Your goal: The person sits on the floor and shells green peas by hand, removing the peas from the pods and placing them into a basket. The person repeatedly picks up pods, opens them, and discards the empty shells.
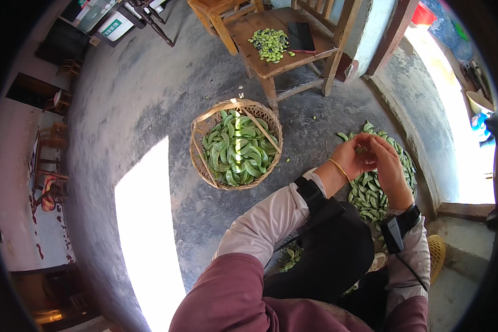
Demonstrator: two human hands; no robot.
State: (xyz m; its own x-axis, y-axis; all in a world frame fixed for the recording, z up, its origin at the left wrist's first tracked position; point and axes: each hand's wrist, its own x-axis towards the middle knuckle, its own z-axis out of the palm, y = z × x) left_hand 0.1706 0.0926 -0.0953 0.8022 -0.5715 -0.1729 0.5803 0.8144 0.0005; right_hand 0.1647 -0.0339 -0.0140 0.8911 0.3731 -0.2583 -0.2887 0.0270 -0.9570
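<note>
My left hand (pixel 347 159), with a gold-coloured bangle at its wrist, meets my right hand (pixel 388 166) above a pile of green bean pods (pixel 369 191) on the floor. Their fingers are curled together, and whatever may be between them is hidden. To the left stands a woven bamboo basket (pixel 196 166) with a handle, full of flat green pods (pixel 240 149). On the seat of a wooden chair (pixel 269 71) lies a heap of shelled beans (pixel 269 43), green with some dark ones, beside a dark smartphone (pixel 301 37).
A raised concrete sill (pixel 411 145) runs right of the pod pile. Pod scraps (pixel 291 256) lie by my dark-clothed knee. A yellow perforated slipper (pixel 436 255) shows at the lower right. Single beans dot the concrete floor, and a red plastic container (pixel 423 15) stands at the upper right.
</note>
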